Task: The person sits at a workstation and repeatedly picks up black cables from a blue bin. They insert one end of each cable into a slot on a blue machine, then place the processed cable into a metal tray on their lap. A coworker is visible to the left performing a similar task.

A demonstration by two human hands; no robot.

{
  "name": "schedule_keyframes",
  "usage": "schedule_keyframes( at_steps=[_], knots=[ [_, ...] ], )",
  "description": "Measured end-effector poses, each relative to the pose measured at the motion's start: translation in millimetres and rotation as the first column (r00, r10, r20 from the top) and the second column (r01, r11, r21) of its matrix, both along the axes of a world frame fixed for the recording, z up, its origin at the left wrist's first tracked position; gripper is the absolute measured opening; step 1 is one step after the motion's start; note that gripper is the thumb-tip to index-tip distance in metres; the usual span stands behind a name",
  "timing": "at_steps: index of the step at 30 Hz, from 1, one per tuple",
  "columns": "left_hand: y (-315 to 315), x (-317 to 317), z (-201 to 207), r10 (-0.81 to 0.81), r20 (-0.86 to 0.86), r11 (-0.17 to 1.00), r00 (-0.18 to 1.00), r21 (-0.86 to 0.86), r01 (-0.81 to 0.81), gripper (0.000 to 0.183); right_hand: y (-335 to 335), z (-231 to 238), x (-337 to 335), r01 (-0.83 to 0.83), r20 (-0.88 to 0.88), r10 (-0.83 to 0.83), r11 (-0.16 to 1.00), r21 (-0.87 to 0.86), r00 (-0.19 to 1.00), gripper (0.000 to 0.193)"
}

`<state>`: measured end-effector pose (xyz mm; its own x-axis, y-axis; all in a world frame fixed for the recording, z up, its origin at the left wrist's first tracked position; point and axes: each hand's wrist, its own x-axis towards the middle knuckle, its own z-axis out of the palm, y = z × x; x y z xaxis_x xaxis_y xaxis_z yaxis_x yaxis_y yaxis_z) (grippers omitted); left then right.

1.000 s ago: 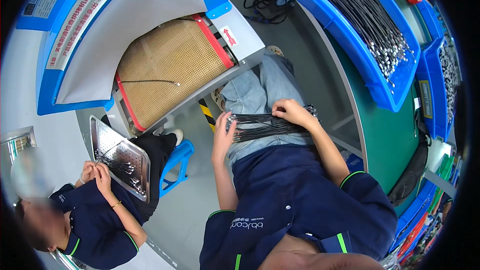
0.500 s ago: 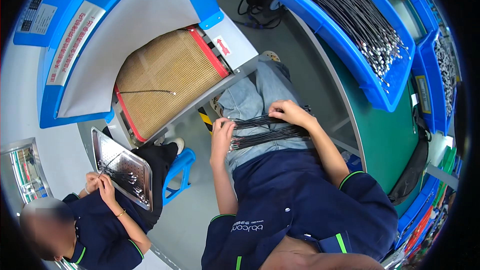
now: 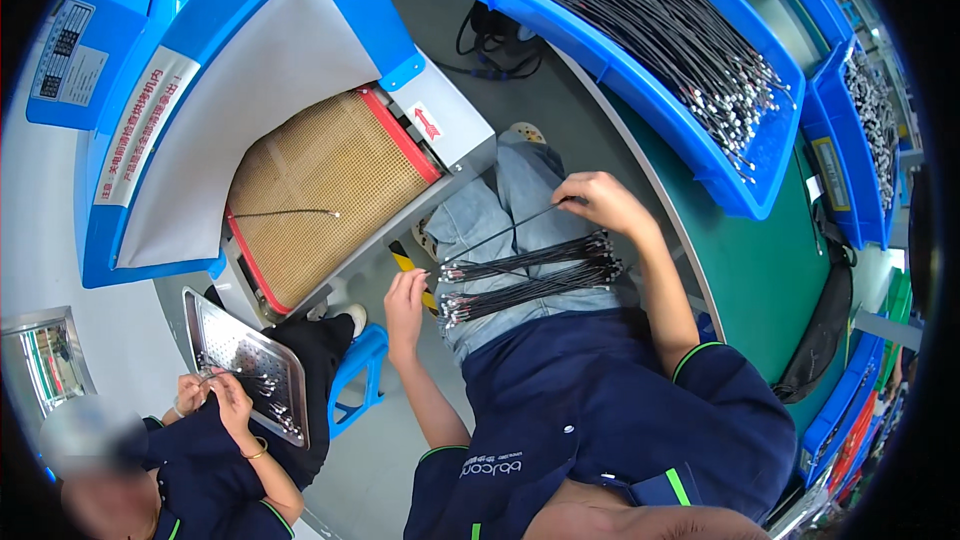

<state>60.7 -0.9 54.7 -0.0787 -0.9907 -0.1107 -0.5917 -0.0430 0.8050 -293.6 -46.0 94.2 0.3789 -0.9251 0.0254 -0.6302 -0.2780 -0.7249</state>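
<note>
Right hand (image 3: 600,202) grip pinches one cable (image 3: 500,230); left hand (image 3: 405,302) open beside cable bundle (image 3: 530,275).

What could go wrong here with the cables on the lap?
1. The cable bundle lies loose across the lap, so some may slide off to the floor.
2. The right hand lifts one cable out; its end may snag the others and drag them.
3. The left hand touches only the bundle's end, so the hold looks weak.
</note>
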Motion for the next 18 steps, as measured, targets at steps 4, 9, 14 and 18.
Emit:
schedule_keyframes(
  at_steps=[4, 9, 14, 18],
  knots=[
    [-3, -16, 10, -0.076, -0.053, 0.996, 0.996, -0.053, 0.073, 0.016, -2, 7, 16, -0.11, -0.058, 0.099, 0.961, -0.254, 0.993, 0.011],
    [-18, -77, 31, -0.239, -0.12, 0.968, 0.964, -0.102, 0.227, 0.014, 0, 9, 73, -0.237, 0.019, 0.247, 0.945, -0.225, 0.969, 0.011],
    [-25, -72, 40, -0.205, -0.216, 0.977, 0.955, 0.012, 0.212, 0.014, -4, 3, 69, -0.21, 0.136, 0.27, 0.915, -0.345, 0.953, 0.012],
    [-26, -73, 46, -0.178, -0.275, 0.974, 0.945, 0.088, 0.209, 0.014, -5, 6, 68, -0.175, 0.204, 0.275, 0.897, -0.405, 0.94, 0.013]
  ],
)
